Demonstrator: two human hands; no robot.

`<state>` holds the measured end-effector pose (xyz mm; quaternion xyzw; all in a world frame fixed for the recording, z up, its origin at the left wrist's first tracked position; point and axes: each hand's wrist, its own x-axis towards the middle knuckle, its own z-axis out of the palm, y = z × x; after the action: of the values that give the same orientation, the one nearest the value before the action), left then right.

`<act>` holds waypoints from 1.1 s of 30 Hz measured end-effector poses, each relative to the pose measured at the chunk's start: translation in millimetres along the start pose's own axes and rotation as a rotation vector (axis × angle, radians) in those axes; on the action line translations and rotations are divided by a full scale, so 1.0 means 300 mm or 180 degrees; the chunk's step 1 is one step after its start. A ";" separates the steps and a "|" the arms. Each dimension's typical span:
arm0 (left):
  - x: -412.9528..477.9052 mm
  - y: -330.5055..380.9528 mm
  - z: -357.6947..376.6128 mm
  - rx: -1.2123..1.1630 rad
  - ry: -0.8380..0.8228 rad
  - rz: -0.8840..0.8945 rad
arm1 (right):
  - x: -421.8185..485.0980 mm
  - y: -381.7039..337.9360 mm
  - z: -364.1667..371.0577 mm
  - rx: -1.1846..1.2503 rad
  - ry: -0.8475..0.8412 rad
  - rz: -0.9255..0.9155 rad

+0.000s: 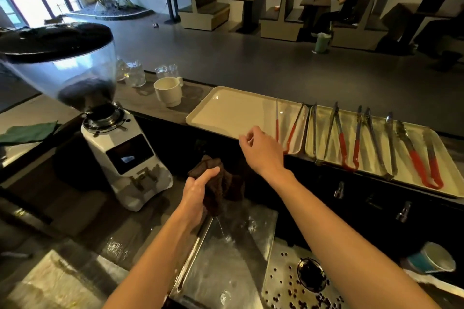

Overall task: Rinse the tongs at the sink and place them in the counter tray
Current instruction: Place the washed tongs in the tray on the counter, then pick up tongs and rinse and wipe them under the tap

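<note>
Fingers (244,138) of right hand (263,150) just left of red-handled tongs (292,130), apart.

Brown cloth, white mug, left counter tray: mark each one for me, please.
Brown cloth (228,185): head view, on its hanging folds.
White mug (168,94): head view, middle of its side wall.
Left counter tray (226,114): head view, bare part of its floor.

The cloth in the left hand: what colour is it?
The cloth is dark brown, best seen in the head view.
</note>
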<state>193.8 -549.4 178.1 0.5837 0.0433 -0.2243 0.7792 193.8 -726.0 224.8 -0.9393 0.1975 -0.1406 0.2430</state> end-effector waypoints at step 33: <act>-0.769 -0.174 -1.310 -0.1501 0.1932 0.0206 | -0.965 -0.859 0.972 -0.0413 -0.2277 -0.1931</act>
<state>42.7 -126.7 83.9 0.4294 0.3039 -0.0004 0.8504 121.2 -274.5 62.5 -0.9572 -0.1736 0.1398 0.1846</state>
